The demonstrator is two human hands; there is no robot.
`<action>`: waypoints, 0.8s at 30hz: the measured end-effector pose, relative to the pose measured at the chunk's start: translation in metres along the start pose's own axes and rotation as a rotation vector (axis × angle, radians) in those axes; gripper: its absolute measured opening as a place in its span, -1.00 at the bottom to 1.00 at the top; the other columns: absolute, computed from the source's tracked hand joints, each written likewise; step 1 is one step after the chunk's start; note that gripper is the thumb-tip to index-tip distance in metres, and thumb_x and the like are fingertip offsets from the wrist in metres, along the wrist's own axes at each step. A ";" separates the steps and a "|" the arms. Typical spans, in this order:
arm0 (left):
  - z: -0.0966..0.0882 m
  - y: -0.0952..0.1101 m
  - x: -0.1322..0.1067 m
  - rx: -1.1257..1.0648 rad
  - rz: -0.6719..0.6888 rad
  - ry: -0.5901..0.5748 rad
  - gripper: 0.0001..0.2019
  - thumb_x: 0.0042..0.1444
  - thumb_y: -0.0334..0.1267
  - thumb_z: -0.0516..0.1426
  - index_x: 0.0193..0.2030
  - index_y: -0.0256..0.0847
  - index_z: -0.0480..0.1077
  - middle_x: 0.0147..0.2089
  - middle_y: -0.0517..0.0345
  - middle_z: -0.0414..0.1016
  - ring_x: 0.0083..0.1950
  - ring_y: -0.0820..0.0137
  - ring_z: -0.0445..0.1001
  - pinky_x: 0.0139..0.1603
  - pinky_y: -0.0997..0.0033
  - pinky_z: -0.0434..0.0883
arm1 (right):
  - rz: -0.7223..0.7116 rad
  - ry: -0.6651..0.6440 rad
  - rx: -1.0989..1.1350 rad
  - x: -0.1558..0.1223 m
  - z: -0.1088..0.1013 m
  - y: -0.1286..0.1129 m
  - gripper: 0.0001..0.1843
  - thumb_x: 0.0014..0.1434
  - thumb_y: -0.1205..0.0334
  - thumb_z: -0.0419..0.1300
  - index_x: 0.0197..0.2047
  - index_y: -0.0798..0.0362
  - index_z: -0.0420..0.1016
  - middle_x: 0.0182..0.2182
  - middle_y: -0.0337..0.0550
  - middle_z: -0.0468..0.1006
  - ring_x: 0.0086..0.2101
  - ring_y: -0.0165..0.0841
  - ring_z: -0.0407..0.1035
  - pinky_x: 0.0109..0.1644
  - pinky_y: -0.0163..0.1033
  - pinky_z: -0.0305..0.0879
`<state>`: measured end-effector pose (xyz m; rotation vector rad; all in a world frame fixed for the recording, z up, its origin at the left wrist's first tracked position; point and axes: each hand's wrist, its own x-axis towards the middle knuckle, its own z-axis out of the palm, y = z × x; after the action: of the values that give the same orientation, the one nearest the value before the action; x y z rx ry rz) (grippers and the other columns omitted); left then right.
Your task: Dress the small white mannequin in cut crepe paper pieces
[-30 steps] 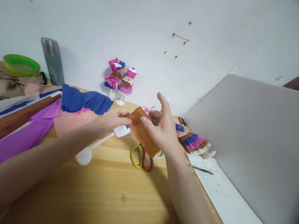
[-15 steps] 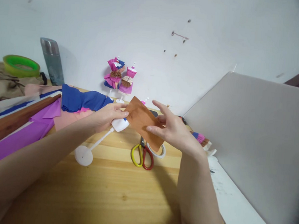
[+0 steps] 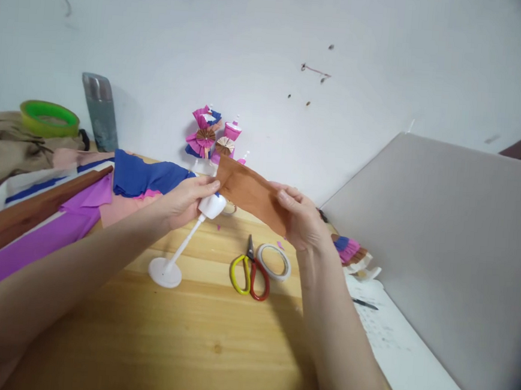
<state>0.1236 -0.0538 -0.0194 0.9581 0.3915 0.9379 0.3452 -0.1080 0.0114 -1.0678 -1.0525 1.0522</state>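
Note:
My left hand [image 3: 187, 198] grips the top of a small white doll stand [image 3: 179, 249] and pinches one end of a brown paper strip [image 3: 251, 192]. The stand hangs tilted above the wooden table [image 3: 186, 333], its round base lowest. My right hand [image 3: 301, 216] is closed on the other end of the strip, which stretches between both hands. Below them lie scissors [image 3: 249, 272] with yellow and red handles and a white tape ring [image 3: 274, 261].
Two paper-dressed mannequins [image 3: 213, 137] stand by the wall. Blue [image 3: 147, 176], pink and purple paper sheets [image 3: 26, 243] lie at the left, with a brown roll, a metal flask [image 3: 99, 112] and a green ring [image 3: 49, 117]. A grey board [image 3: 455, 246], a finished paper dress [image 3: 350, 253] and a pen are at the right.
Both hands rose and moved apart, pulling the brown strip out flat. The white stand lifted and swung more upright. The scissors and tape ring came into full view.

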 end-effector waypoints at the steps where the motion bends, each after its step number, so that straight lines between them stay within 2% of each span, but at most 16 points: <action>1: 0.000 0.000 0.000 0.019 0.006 -0.003 -0.84 0.14 -0.34 0.22 -0.16 -0.33 0.39 -0.35 -0.06 0.58 -0.35 0.22 0.60 -0.31 0.25 0.53 | -0.003 0.036 0.027 0.002 -0.001 0.001 -0.50 -0.39 0.07 0.54 -0.33 0.04 0.56 -0.42 -0.19 0.63 -0.41 -0.28 0.50 -0.31 -0.18 0.45; 4: 0.000 0.000 0.001 0.068 0.026 -0.008 -0.81 0.15 -0.34 0.22 -0.13 -0.36 0.39 -0.32 -0.10 0.59 -0.35 0.24 0.60 -0.34 0.29 0.52 | -0.037 0.118 0.100 0.008 -0.006 0.005 -0.53 -0.43 0.17 0.53 -0.38 0.03 0.52 -0.49 -0.24 0.61 -0.42 -0.27 0.49 -0.31 -0.18 0.45; 8: 0.001 -0.003 0.002 0.051 0.068 0.042 -0.82 0.14 -0.36 0.22 -0.13 -0.38 0.42 -0.29 -0.10 0.59 -0.35 0.30 0.59 -0.30 0.32 0.52 | -0.053 0.072 0.104 0.011 -0.006 0.012 -0.57 -0.22 0.05 0.45 -0.27 0.01 0.49 -0.38 -0.15 0.65 -0.29 -0.16 0.55 -0.23 -0.06 0.50; 12: 0.006 -0.005 0.000 0.029 0.078 0.090 -0.85 0.16 -0.37 0.21 -0.14 -0.35 0.40 -0.29 -0.06 0.59 -0.33 0.30 0.59 -0.27 0.30 0.54 | -0.059 0.161 0.075 0.011 0.007 0.022 -0.58 -0.15 -0.01 0.41 -0.27 -0.02 0.41 -0.36 -0.16 0.63 -0.33 -0.18 0.54 -0.40 -0.12 0.48; 15: 0.010 -0.005 -0.002 0.006 0.086 0.116 -0.92 0.19 -0.38 0.18 -0.20 -0.33 0.37 -0.34 0.00 0.56 -0.36 0.32 0.59 -0.24 0.25 0.55 | -0.121 0.228 0.038 0.009 0.015 0.027 -0.60 -0.08 -0.04 0.39 -0.27 -0.01 0.40 -0.37 -0.15 0.58 -0.43 -0.29 0.47 -0.52 -0.24 0.38; 18: 0.015 -0.003 -0.003 -0.020 0.086 0.129 -0.95 0.21 -0.39 0.14 -0.25 -0.30 0.33 -0.40 0.08 0.51 -0.40 0.35 0.56 -0.23 0.23 0.55 | -0.266 0.270 -0.007 0.008 0.019 0.031 -0.61 -0.01 -0.08 0.36 -0.32 0.00 0.36 -0.47 -0.25 0.47 -0.58 -0.44 0.29 -0.62 -0.32 0.21; 21: 0.019 -0.002 -0.004 -0.034 0.059 0.131 -0.93 0.27 -0.39 0.04 -0.25 -0.30 0.31 -0.40 0.06 0.51 -0.42 0.35 0.54 -0.31 0.29 0.52 | -0.369 0.286 -0.107 0.007 0.021 0.035 -0.58 0.08 -0.15 0.28 -0.41 0.01 0.29 -0.60 -0.36 0.30 -0.66 -0.53 0.12 -0.65 -0.35 0.06; 24: 0.022 -0.002 -0.006 -0.057 0.011 0.134 -0.88 0.28 -0.38 0.00 -0.28 -0.28 0.31 -0.44 0.05 0.49 -0.45 0.36 0.51 -0.40 0.37 0.46 | -0.404 0.296 -0.160 0.005 0.026 0.041 -0.55 0.11 -0.19 0.22 -0.46 0.01 0.24 -0.69 -0.42 0.21 -0.69 -0.53 0.07 -0.66 -0.36 -0.02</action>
<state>0.1357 -0.0706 -0.0101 0.8491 0.4702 1.0210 0.3151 -0.0932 -0.0236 -1.0434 -1.0637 0.4766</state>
